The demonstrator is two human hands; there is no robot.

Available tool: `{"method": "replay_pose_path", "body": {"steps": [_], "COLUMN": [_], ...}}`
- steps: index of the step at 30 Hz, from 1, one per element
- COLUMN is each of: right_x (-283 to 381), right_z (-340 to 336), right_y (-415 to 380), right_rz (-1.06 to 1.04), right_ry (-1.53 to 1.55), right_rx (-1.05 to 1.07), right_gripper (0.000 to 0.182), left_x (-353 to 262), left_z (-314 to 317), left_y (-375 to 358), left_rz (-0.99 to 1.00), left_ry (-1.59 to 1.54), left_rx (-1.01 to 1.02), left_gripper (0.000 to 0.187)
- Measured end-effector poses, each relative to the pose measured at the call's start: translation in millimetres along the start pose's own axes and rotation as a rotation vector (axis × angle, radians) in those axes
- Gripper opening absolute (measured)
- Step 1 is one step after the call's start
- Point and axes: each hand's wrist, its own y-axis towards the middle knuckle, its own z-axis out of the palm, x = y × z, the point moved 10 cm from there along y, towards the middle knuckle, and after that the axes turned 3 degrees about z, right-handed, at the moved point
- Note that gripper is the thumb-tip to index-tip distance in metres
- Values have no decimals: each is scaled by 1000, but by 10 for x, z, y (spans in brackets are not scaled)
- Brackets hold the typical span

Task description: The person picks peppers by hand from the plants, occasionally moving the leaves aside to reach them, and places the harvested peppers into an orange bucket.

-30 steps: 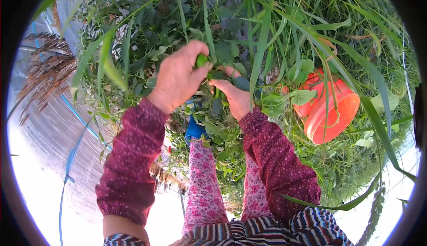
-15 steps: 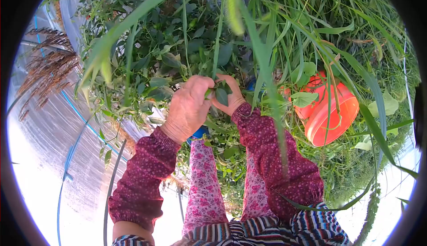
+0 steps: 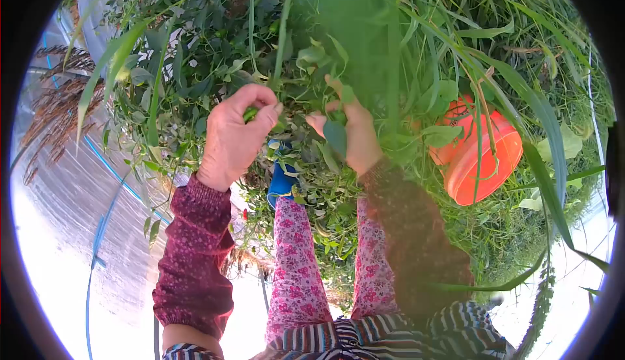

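My left hand [image 3: 236, 135] is over the leafy plants [image 3: 215, 54], its thumb and forefinger curled together around a small green pod [image 3: 250, 114]. To its right, my right hand [image 3: 355, 129] is raised among leaves with its fingers apart. A dark green leaf [image 3: 335, 137] hangs in front of its palm and hides part of it. A blurred green blade crosses the view over my right hand and sleeve. Whether the right hand holds anything is hidden by the leaves.
An orange-red bucket [image 3: 485, 165] lies tilted in the grass at the right. A blue boot [image 3: 282, 181] shows below my hands. Plastic sheeting [image 3: 84, 217] with blue cord [image 3: 99, 230] and dry brown seed heads [image 3: 62, 103] are at the left.
My hands, together before, have parted: the left moved left with a green pod, the right a little to the right. A blurred blade now covers my right sleeve.
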Motion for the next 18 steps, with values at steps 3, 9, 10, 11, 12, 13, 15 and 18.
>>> {"method": "replay_pose_path", "body": {"steps": [3,9,10,11,12,13,15,18], "right_x": [19,238,234,272,313,309,308,284], "right_z": [58,196,190,158,131,106,119,157], "right_y": [-206,-381,-381,-380,-384,-384,-400,-418], "right_rz": [-28,-75,-75,-136,-197,-195,-184,-180], "right_ry": [222,-19,-18,-112,-206,-205,-154,-78], "right_rx": [87,250,248,205,163,164,244,273], "right_gripper": [68,67,67,64,62,62,52,36], "left_x": [-119,116,121,93,89,113,76,71], "left_z": [209,617,611,629,661,643,565,495], "left_y": [-61,-72,-78,-95,-116,-116,-96,-102], "left_rz": [94,-61,-60,-116,-173,-175,-78,-55], "left_ry": [-152,-187,-186,-335,-484,-484,-433,-316], "left_rx": [53,239,240,267,291,292,306,248], "left_gripper": [15,19,19,19,19,19,16,11]}}
